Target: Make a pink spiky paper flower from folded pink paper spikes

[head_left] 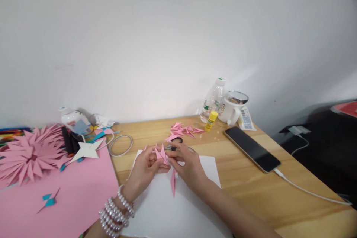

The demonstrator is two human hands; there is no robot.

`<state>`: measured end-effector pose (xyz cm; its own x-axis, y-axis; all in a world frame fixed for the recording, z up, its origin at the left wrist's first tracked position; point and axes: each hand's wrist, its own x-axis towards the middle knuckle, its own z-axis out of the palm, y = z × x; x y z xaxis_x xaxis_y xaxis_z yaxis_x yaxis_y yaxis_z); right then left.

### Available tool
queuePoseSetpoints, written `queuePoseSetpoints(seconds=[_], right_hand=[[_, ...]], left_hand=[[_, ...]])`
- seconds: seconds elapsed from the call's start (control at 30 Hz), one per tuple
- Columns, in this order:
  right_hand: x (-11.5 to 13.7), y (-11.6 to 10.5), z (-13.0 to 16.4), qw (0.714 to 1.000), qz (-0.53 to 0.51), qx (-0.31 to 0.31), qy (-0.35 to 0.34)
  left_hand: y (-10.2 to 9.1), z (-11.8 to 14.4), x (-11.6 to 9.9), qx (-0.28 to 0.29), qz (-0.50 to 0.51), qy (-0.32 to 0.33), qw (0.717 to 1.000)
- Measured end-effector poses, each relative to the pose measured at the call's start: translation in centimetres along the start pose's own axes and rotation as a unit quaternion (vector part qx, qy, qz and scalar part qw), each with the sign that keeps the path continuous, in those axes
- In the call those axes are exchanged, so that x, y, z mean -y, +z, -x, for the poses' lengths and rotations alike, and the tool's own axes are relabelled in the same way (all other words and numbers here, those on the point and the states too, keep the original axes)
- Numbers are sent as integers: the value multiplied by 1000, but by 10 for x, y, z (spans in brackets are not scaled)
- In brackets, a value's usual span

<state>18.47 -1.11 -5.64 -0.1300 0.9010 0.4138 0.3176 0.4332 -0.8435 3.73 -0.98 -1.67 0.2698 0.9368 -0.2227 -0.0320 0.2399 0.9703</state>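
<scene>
Above a white sheet of paper [192, 212], my left hand [145, 169] pinches a folded pink paper piece [161, 156] with pointed tips. My right hand [188, 163] meets it from the other side, its thumb and fingers closed on the same piece. Another narrow pink paper point [173, 184] hangs just below my right fingertips; whether it joins the held piece I cannot tell. Black-handled scissors [176, 140] lie behind my hands, partly hidden by them. Farther back is a small pile of folded pink pieces [180, 131].
A yellow glue stick [211, 121], a water bottle [214, 98] and a white mug [231, 109] stand at the back right, near a phone [252, 148] on a cable. On the left, a spiky pink paper flower [30, 156] and a white paper star [87, 150] rest on pink paper [83, 193].
</scene>
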Motion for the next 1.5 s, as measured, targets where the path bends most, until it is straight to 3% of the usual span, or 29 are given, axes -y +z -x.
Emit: queuePoseSetpoints(seconds=[0.47, 0.63, 0.83, 1.5], right_hand=[[2, 0, -1, 996, -58, -2, 63], [6, 4, 2, 1000, -16, 5, -3], [6, 9, 6, 999, 29, 20, -14], [5, 5, 4, 999, 27, 44, 16]], left_hand=[[-7, 0, -1, 72, 25, -22, 997], [-2, 1, -2, 32, -11, -7, 999], [2, 1, 1, -28, -48, -14, 998], [-7, -1, 4, 20, -29, -42, 999]])
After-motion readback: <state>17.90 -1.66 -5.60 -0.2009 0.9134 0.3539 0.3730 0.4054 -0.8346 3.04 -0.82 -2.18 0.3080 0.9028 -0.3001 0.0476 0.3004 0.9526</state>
